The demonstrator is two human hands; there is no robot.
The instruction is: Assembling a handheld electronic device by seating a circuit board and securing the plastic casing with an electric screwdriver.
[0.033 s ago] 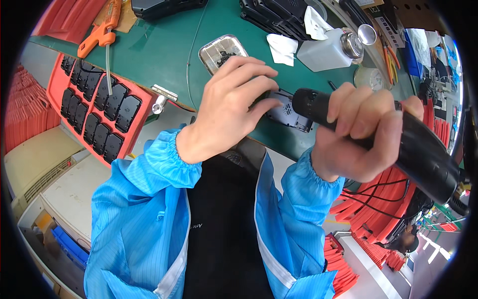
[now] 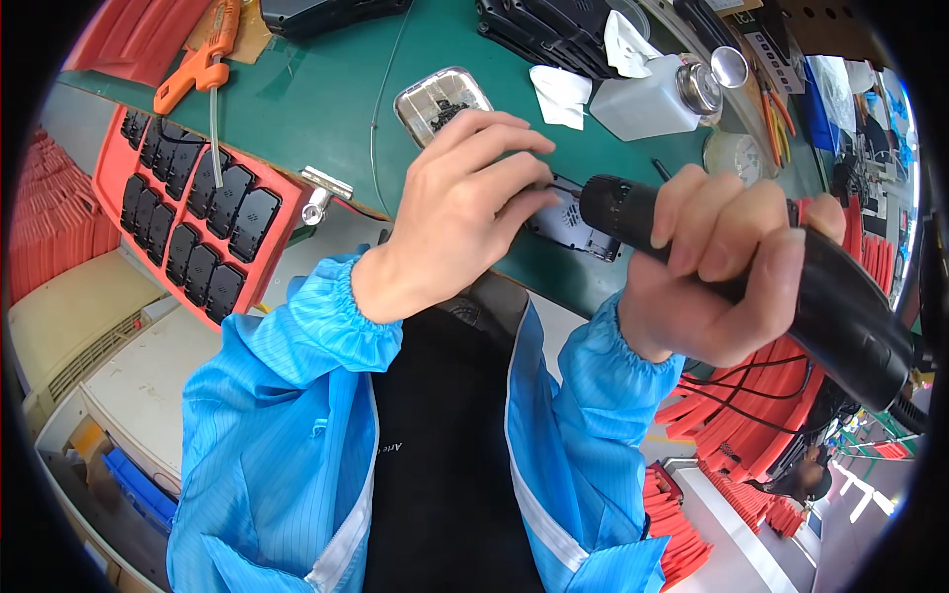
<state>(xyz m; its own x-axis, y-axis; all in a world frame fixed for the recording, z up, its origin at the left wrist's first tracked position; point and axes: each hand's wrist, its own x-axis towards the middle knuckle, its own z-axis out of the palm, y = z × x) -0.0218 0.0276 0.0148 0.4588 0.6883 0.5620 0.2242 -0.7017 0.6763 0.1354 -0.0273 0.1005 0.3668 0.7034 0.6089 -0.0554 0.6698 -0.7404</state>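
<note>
- Right hand [image 2: 727,267] wraps the black power tool [image 2: 850,306], right of centre; its nose points left and slightly up, long axis slanting down rightward.
- Left hand [image 2: 460,208] curls beside the casing [image 2: 573,225]; cannot tell its grip.
- Casing lies near the green table [image 2: 316,119]'s front edge; green surface separates it from the white bottle [image 2: 643,104].

The left hand [image 2: 455,208] hides one end of the grey plastic housing [image 2: 573,225]; what its fingertips touch cannot be made out. Dark bits [image 2: 448,114] in the partly covered metal tray [image 2: 419,97] are too small to identify. The right hand [image 2: 727,267], slightly blurred, covers the black tool's [image 2: 852,308] middle.
</note>
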